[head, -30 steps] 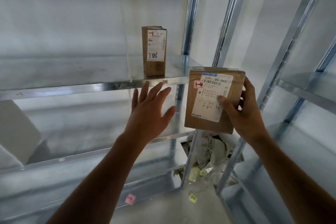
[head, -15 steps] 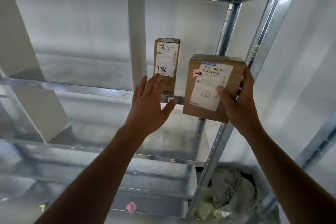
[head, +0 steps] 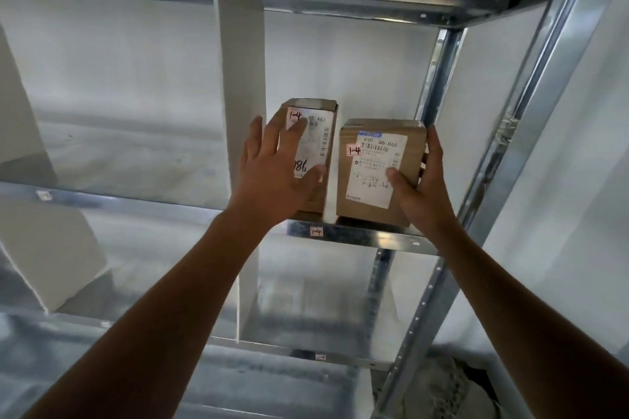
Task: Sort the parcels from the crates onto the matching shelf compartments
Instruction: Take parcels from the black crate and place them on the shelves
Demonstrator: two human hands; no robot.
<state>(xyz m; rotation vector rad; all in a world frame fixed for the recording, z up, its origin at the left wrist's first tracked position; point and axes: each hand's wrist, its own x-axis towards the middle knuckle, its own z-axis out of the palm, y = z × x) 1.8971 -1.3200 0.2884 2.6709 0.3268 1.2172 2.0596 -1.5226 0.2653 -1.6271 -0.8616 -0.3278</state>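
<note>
Right hand (head: 420,189) is gripping the wide cardboard parcel (head: 376,170), which is sitting upright on the shelf edge (head: 357,235) above its 1-4 tag (head: 316,232). Left hand (head: 275,173), fingers spread, is pressing flat on the narrow parcel (head: 315,146) just left.

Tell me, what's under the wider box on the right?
The wider box sits on the metal shelf, whose front edge carries a small 1-4 tag. The contact underneath is hidden by the box.
</note>
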